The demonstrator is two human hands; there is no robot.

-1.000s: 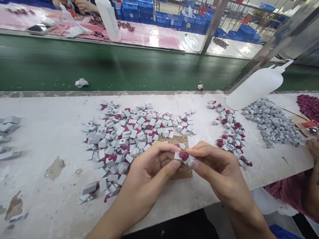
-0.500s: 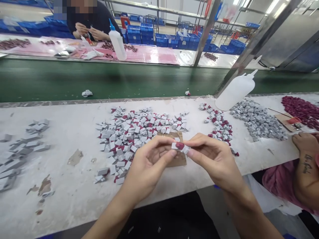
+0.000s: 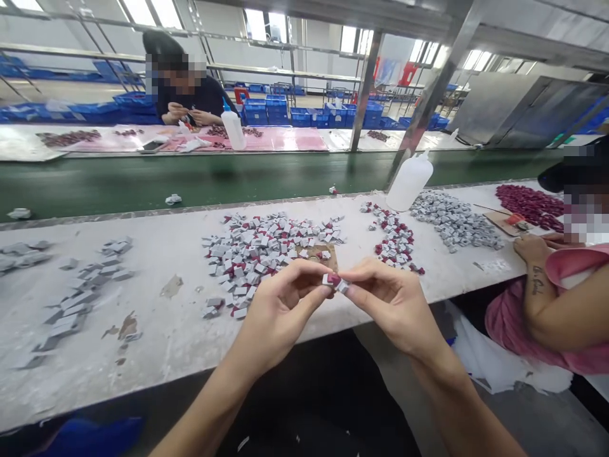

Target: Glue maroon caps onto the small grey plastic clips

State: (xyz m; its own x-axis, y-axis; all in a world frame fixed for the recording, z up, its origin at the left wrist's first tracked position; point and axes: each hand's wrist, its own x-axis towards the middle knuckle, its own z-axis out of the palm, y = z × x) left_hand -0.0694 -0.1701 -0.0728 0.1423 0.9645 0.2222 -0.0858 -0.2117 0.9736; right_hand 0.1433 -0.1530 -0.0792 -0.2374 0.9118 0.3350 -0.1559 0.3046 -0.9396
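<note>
View tilted up; hands [image 3: 278, 311] pinch grey-maroon piece [image 3: 334, 280]; blue crates' [image 3: 255, 113] contents unclear.

A: ok what's on that scuffed white worktop [image 3: 157, 362]?

B: big grey-and-maroon heap [image 3: 257, 251] around the middle, brown board [image 3: 332, 251] by its right edge. loose grey blocks [image 3: 76, 306] off left.

A: and the right side?

B: smaller mixed cluster [image 3: 396, 238], then a grey pile [image 3: 451, 219], white bottle [image 3: 410, 184] near it, maroon pile [image 3: 528, 206] past that
</note>
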